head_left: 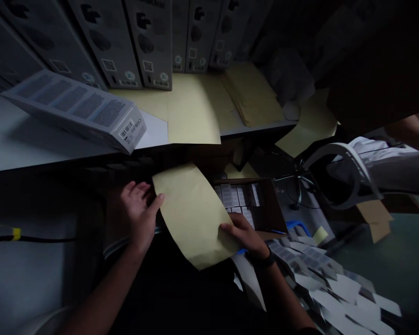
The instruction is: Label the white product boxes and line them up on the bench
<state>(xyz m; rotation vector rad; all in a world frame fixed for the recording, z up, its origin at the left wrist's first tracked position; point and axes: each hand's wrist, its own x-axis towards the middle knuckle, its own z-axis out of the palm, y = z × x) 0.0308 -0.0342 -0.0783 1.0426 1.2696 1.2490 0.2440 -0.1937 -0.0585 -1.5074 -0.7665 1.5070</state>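
Observation:
A pale yellow sheet of paper (192, 214) is held in front of my body, tilted and slightly bowed. My right hand (242, 232) grips its lower right edge, thumb on top and fingers underneath. At its upper left edge, my left hand (141, 209) has its palm turned up and its fingers apart; the thumb tip touches the sheet's edge. Beyond the sheet's right side stands an open cardboard box (274, 209) with several small grey-white boxes (239, 194) inside, partly hidden by the sheet and my right hand.
On the shelf (56, 144) ahead are upright printed boxes (148, 46), one box lying down (80, 104), and more yellow sheets (192, 109). Many white-grey cartons (321, 270) lie at lower right. Another person's arm (394, 163) is near a white chair (356, 163).

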